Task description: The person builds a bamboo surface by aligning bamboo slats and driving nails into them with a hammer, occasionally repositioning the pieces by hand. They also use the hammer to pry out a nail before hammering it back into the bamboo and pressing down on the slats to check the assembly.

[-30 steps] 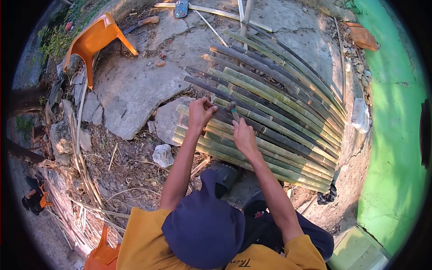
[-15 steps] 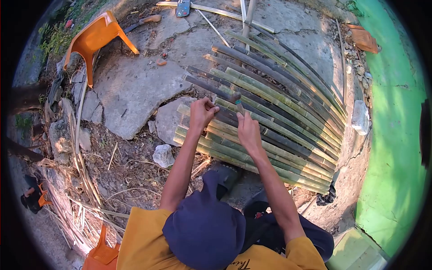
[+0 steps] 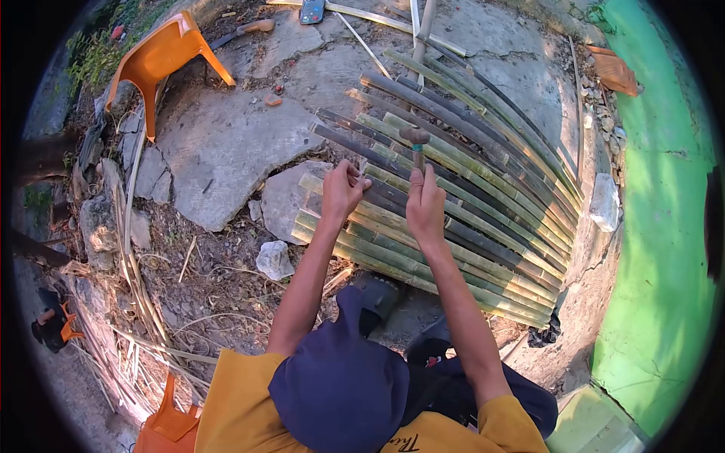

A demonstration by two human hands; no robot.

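Observation:
A hammer (image 3: 415, 137) with a rusty head and a teal band stands nearly upright in my right hand (image 3: 427, 205), its head above the bamboo strips. My left hand (image 3: 343, 189) is pinched at the bamboo, fingers pressed together on something too small to make out. Long split bamboo strips (image 3: 483, 196), green and dark, lie side by side in a fan under and beyond both hands. Their left ends are spread and uneven, and the right ends sit close together.
An orange plastic chair (image 3: 162, 57) is at the upper left, a phone (image 3: 312, 10) at the top. A wooden-handled blade (image 3: 253, 27) lies near the chair. White rocks (image 3: 274, 260) and a white block (image 3: 604, 202) rest on the ground. A person (image 3: 51, 321) is at far left.
My right hand and the hammer have shifted slightly right, and the hammer head is raised away from my left hand. My left hand has barely moved.

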